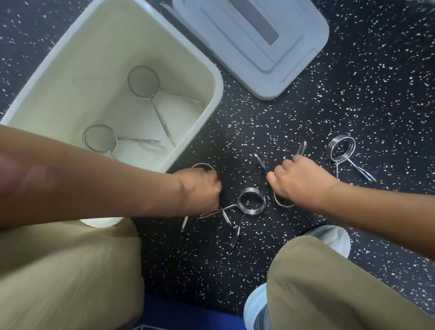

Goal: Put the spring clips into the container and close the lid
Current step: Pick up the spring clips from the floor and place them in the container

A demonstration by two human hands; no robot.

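A pale open container (211,68) stands on the floor at upper left with two metal spring clips (144,83) lying in it. Its grey lid (304,67) lies flat on the floor behind it to the right. My left hand (199,189) is closed around a spring clip whose ring shows above the knuckles and whose handles poke out below. My right hand (301,183) is closed on another clip, handles sticking up, ring below the palm. A loose clip (251,201) lies between my hands, and one more clip (341,150) lies right of my right hand.
The floor (372,99) is dark rubber with white specks. My knees in khaki trousers fill the lower left (60,269) and lower right (357,293). A light shoe (333,237) shows by the right knee. A blue mat (185,323) lies at the bottom edge.
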